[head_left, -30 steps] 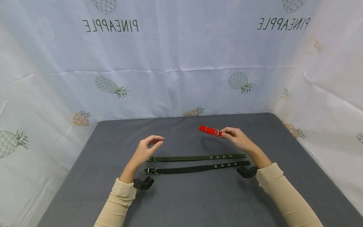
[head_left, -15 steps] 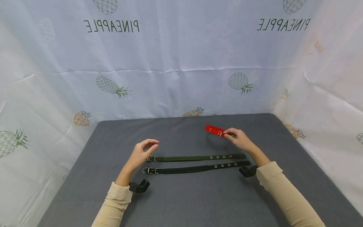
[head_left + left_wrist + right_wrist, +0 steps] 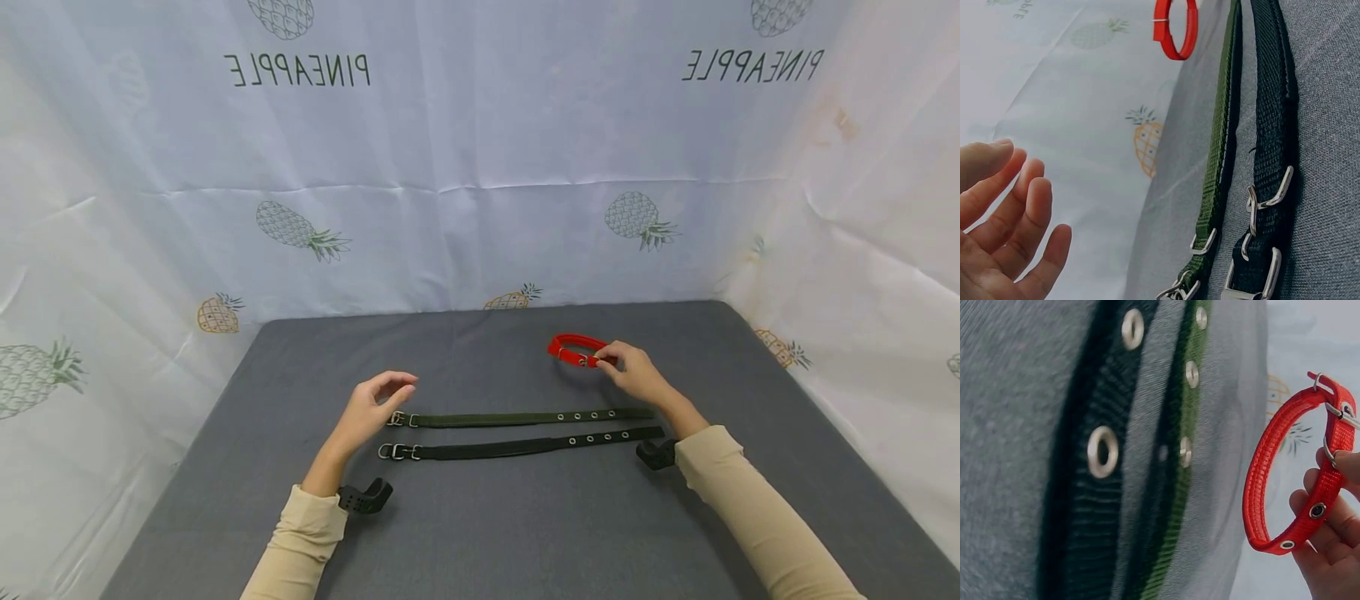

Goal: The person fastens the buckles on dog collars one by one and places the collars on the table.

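Note:
A red collar (image 3: 572,357), buckled into a loop, is pinched between the thumb and fingers of my right hand (image 3: 636,372) above the far right part of the table. Its metal buckle, rings and eyelets show in the right wrist view, where the collar (image 3: 1254,481) hangs beside the fingers. My left hand (image 3: 372,406) hovers near the buckle end of the green collar, holding nothing, with fingers loosely bent. The green collar (image 3: 480,420) lies stretched out flat. Nearer to me and alongside it lies a black collar (image 3: 487,450), also unbuckled, with its eyelets to the right.
A grey cloth covers the table (image 3: 480,533). White curtains (image 3: 450,150) printed with pineapples stand behind it and at both sides. Black camera mounts (image 3: 366,497) sit on both wrists.
The red collar has moved slightly right and turned, so its loop now shows wider. My left hand has drawn back a little to the left and down.

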The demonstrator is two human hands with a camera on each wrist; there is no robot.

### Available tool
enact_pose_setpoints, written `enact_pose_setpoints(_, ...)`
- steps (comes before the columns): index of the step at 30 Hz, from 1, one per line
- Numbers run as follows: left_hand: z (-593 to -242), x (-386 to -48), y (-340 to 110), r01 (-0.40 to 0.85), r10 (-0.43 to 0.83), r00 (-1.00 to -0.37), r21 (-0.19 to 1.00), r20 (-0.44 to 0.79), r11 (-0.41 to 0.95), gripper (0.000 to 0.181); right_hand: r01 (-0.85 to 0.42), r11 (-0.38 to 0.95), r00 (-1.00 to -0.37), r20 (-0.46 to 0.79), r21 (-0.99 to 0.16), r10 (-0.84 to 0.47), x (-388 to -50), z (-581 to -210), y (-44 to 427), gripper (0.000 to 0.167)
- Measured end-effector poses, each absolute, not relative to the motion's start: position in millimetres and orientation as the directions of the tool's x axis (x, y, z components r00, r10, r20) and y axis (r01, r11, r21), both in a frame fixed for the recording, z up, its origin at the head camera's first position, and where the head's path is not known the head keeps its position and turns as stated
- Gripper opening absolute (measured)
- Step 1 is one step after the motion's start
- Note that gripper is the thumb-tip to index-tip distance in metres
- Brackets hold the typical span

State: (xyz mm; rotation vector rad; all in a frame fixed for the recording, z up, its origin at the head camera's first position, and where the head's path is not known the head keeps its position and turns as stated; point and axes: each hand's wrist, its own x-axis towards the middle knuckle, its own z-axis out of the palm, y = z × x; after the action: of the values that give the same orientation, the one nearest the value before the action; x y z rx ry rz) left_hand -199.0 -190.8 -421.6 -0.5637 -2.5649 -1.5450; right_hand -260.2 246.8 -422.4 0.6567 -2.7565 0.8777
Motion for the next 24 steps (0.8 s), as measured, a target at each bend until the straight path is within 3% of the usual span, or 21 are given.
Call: enact_pose_setpoints(24, -422, -199, -190, 0.367, 0.267, -0.924, 0.829, 0.274, 0.421, 0.024, -0.433, 0.773, -0.901, 0.209, -0.463, -0.380, -259, -438, 245, 0.013)
